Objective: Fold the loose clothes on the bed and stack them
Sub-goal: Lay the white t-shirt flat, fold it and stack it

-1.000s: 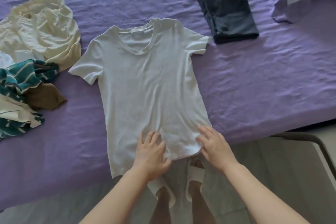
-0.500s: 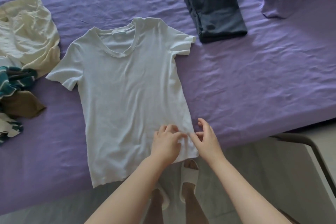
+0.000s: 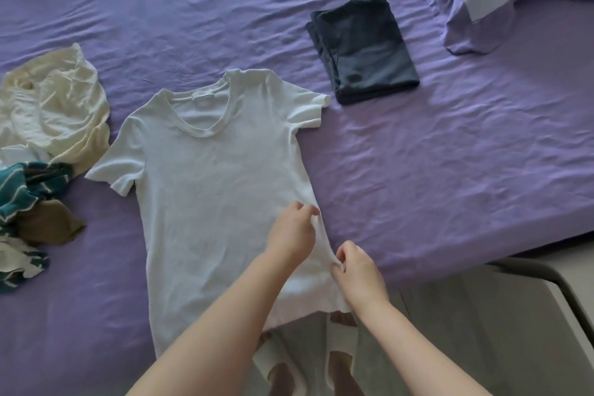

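Both hands are seen closed on the right side seam of a white T-shirt spread face up on a purple bed: the left hand is crossed over the cloth and pinches the seam a little above the hem, while the right hand pinches the same edge lower down, just beside the bed's near edge. The shirt's long axis is laid from the hem, which hangs over that near edge, up and slightly to the right toward the collar. Most of the shirt therefore lies to the left of the two hands, so a fold of the pinched side would, by judgement, be carried leftward across the body; the right hand is the nearer to the hem, the left the nearer to the sleeve.

A folded dark garment is seen beyond the shirt's right sleeve, well apart from it. A loose heap of cream cloth and a teal striped garment is left beside the shirt's left sleeve, still to be folded. No brand, label text or writing can be read; a pale strip inside the collar is too small to make out.
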Available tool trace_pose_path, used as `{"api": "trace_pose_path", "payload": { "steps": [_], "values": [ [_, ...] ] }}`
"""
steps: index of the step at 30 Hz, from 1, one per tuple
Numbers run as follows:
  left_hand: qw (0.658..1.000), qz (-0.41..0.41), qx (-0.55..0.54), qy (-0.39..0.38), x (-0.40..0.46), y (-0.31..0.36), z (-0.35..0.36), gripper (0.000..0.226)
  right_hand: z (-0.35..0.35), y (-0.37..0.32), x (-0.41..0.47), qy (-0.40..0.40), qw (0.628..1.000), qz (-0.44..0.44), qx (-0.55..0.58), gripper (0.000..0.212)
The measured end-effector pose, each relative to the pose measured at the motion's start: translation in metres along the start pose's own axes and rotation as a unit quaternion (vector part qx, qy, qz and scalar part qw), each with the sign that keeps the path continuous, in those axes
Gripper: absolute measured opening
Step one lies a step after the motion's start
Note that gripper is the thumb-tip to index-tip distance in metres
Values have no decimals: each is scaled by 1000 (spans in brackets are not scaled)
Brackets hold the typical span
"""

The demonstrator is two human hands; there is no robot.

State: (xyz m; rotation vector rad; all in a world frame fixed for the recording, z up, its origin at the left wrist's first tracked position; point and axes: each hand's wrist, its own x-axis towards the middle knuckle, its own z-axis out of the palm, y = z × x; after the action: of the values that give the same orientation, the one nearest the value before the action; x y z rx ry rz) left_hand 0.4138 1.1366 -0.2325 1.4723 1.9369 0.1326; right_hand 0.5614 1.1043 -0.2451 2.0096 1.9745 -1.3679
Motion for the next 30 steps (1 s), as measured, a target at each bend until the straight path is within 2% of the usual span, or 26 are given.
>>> {"api": "trace_pose_path", "payload": {
  "steps": [3,5,10,13,18,25,27,30],
  "values": [
    [999,24,29,-18,14,3,-6,44,-2,-7,8,-21,1000,0,-3,15],
    [998,40,46,-32,25,2,-10,46,-3,-13,14,-32,999,-8,20,25],
    [989,77,115,-58,54,-4,-24,54,0,-32,33,-3,999,-18,32,27],
    [970,144,184,-68,75,-5,-39,50,4,-41,42,16,999,-5,30,22],
    [899,247,348,-96,112,2,-70,38,3,-35,44,69,997,35,18,11],
    [772,323,528,-148,151,28,-97,28,4,-32,37,66,997,45,-16,13],
    [753,319,550,-170,154,36,-96,28,4,-37,38,67,996,56,-31,15],
    [742,313,560,-195,158,43,-98,26,1,-47,45,77,994,63,-38,19]
  ]
}}
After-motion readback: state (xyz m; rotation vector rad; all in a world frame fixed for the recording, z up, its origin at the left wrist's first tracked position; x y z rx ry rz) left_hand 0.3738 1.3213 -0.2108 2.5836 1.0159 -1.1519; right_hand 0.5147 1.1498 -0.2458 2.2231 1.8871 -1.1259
